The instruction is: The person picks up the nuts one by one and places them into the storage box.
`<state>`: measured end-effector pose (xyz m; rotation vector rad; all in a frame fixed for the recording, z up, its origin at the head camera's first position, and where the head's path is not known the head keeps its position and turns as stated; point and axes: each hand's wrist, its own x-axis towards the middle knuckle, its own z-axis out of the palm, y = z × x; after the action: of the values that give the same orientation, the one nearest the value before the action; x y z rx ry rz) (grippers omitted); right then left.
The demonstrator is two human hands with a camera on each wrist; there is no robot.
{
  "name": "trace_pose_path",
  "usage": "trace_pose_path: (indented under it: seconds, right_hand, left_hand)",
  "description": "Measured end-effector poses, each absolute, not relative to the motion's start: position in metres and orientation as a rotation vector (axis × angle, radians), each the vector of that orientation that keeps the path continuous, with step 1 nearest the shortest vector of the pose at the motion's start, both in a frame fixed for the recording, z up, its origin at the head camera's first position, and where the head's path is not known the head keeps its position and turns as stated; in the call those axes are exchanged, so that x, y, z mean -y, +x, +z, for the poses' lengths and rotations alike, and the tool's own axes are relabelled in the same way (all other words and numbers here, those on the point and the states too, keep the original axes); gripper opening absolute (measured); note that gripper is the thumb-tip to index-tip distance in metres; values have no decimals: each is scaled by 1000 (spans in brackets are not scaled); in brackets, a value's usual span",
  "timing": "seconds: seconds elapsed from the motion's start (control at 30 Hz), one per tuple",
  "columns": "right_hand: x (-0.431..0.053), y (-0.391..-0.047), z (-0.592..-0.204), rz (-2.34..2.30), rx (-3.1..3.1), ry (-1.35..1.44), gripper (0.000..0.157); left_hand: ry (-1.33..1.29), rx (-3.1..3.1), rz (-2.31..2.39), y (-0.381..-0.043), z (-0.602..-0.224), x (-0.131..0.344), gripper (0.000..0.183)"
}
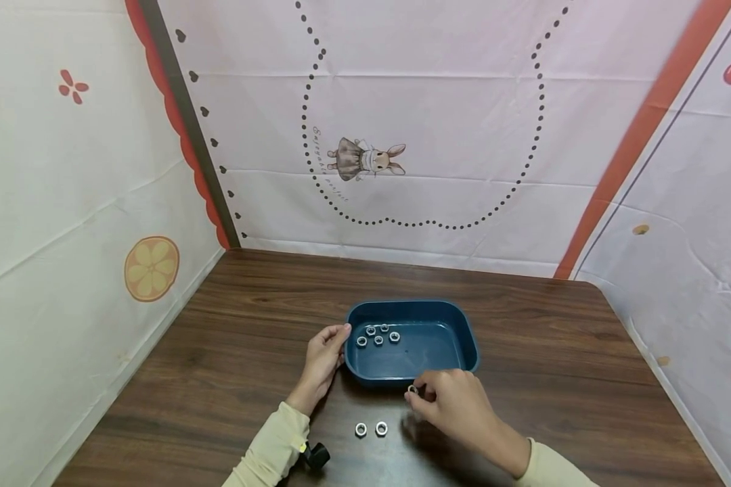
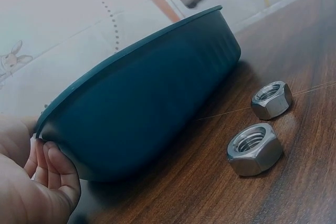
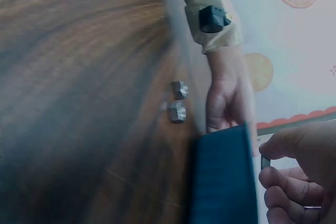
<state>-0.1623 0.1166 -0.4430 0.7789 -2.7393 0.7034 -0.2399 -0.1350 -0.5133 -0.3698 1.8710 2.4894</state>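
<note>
A dark blue tray (image 1: 438, 348) stands on the table, with several metal hex nuts (image 1: 378, 340) grouped in its left half. My left hand (image 1: 324, 362) grips the tray's left end, thumb at the rim and fingers curled beneath it in the left wrist view. Just off the tray's near right side, my right hand (image 1: 457, 406) pinches one hex nut (image 1: 412, 389) between thumb and fingertips. In the right wrist view that nut (image 3: 265, 162) shows edge-on. Two more nuts lie on the table before the tray, a left one (image 1: 361, 429) and a right one (image 1: 381, 428).
The wooden table (image 1: 268, 297) carries everything. Printed cloth (image 1: 426, 135) hangs behind and on both sides of it. A small black camera (image 1: 317, 456) is strapped to the left wrist, close to the two loose nuts.
</note>
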Motion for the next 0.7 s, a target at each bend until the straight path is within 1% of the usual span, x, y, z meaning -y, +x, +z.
trace_pose_path:
  seconds: [0.17,0.37,0.53,0.7]
  right_hand:
    - [-118,-170,-425,713,2726,819,11]
    - [-117,-189,-412,775,2718,926,8]
    - [-113,-206,-404,780,2656,986,7]
    - [-111,-221,-399,787,2635,1084,11]
  left_hand:
    - [-383,-1875,2490,-240,-515,135,34]
    - [-384,-1863,2503,-241,-516,135,31]
    - [-387,-1872,2500,-242,-516,135,35]
    - [-373,-1877,2485,-239,-515,136,38]
